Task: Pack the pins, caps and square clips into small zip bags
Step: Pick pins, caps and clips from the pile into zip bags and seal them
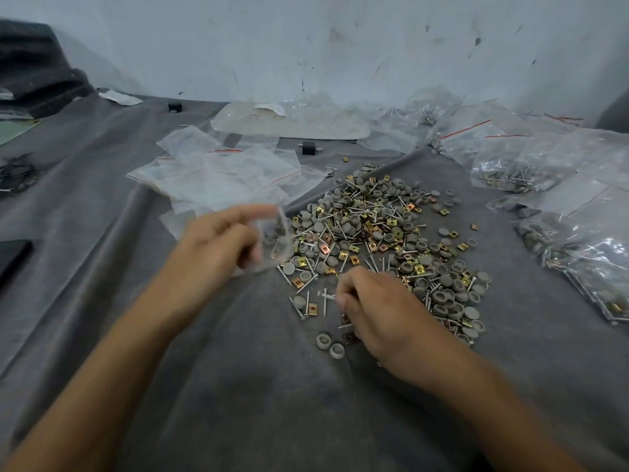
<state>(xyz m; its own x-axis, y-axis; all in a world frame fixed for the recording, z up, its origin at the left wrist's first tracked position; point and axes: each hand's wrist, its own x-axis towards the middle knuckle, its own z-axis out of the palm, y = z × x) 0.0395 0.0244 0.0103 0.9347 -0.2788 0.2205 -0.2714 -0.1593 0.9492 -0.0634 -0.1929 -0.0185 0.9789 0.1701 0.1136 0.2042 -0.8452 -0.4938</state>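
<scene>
We've got the left hand (pixel 218 240) gripping a small clear plastic zip bag (pixel 277 243), already part-filled, above the grey cloth (pixel 238 386). The right hand (pixel 371 311) is down at the near edge of the mixed pile (pixel 384 233), fingertips pinching thin silver metal pins (pixel 325 301); how many, we cannot tell.

The danger now: held one-handed, the bag's mouth may sag, so pins could miss it, or their points could pierce the film. Our right forearm (pixel 476 386) could also sweep away the round grey plastic caps (pixel 323 340) and gold square metal clips (pixel 312 306) just beside it.

Beyond the left hand lie empty clear zip bags (pixel 221 172); filled bags (pixel 510 172) crowd the cloth's right edge. Nothing blocks the path from pile to bag.
</scene>
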